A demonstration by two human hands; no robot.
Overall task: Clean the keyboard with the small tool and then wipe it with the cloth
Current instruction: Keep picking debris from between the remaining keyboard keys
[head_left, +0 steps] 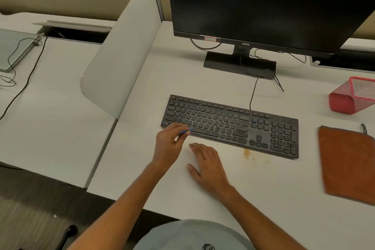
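Observation:
A black keyboard (pixel 233 126) lies on the white desk (pixel 243 189) in front of the monitor. My left hand (pixel 168 144) pinches a small blue tool (pixel 185 132), whose tip sits at the keyboard's near left corner. Flat on the desk just in front of the keyboard rests my right hand (pixel 207 166), fingers straight and holding nothing. An orange-brown cloth (pixel 347 162) lies on the desk to the right of the keyboard. Brownish crumbs (pixel 248 154) are scattered on the desk by the keyboard's front edge.
A black monitor (pixel 269 2) on its stand is behind the keyboard, with cables trailing. A red mesh holder (pixel 353 95) lies tipped at the right. A white divider panel (pixel 121 50) separates this desk from the left one, which holds a laptop (pixel 14 48).

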